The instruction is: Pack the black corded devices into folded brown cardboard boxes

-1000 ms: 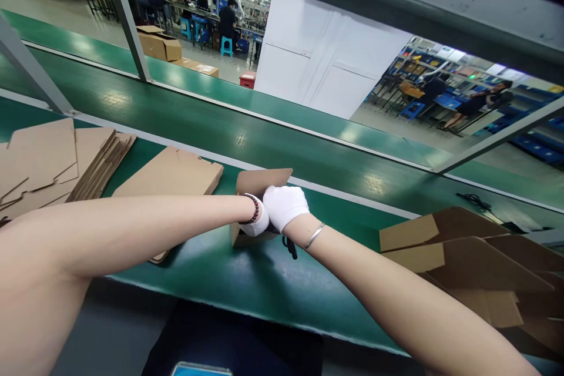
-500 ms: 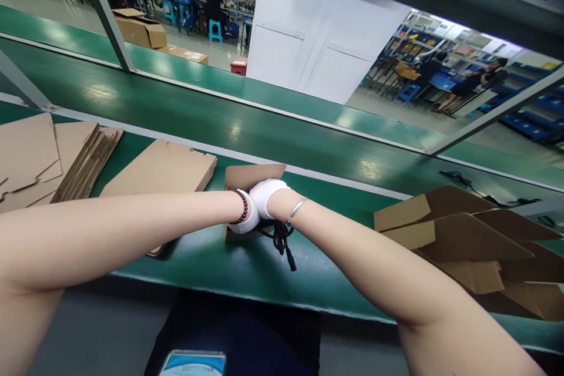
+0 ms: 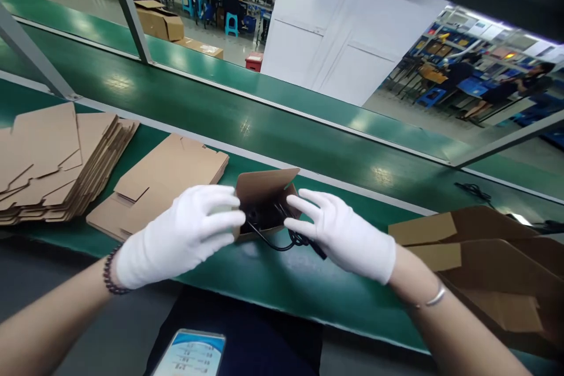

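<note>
A small brown cardboard box stands on the green bench with its lid flap raised. Something black lies inside it, and a black cable loops out over the front edge to a bundle and plug on the right. My left hand, in a white glove, is at the box's left side with its fingers spread. At the right side is my right hand, also gloved, its fingers apart and close above the cable bundle. Whether those fingertips touch the box or the cable is unclear.
Flat cardboard sheets lie in a tall stack at far left and a lower pile nearer. Several folded open boxes crowd the right. Another black cable lies behind them. Metal frame posts rise beyond the bench; people sit farther off.
My hands were together at the box, wrists bent over it. Now they have parted to either side, fingers spread, and the box's inside and the cable show.
</note>
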`<state>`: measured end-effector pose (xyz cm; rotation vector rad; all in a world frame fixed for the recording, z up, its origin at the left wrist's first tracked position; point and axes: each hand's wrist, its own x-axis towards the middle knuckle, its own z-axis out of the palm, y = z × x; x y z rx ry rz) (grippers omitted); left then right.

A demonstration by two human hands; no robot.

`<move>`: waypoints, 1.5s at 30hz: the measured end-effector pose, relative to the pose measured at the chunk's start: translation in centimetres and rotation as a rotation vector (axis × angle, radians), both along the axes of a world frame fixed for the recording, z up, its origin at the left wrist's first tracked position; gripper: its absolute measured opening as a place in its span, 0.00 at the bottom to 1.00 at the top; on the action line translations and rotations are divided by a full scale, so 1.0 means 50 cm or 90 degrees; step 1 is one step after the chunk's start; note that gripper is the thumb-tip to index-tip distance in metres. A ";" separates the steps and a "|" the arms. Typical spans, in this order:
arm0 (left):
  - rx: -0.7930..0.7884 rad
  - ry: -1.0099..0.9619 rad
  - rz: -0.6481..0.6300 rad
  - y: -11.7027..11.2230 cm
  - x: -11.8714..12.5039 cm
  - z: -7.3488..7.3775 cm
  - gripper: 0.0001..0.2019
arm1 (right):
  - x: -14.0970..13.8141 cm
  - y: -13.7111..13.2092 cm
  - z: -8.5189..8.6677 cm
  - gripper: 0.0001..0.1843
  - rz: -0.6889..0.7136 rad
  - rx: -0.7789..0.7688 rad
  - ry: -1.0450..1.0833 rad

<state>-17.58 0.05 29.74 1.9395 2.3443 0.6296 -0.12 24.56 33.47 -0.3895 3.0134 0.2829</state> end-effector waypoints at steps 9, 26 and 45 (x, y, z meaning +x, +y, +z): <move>0.160 -0.324 0.149 0.078 0.050 -0.178 0.51 | -0.079 -0.033 -0.049 0.13 -0.052 -0.078 0.057; 0.387 0.100 0.311 0.064 0.073 -0.192 0.26 | -0.117 -0.066 -0.105 0.18 -0.112 -0.380 -0.067; 0.276 0.162 0.169 0.078 0.046 -0.113 0.17 | -0.173 -0.054 -0.085 0.11 -0.258 -0.222 -0.108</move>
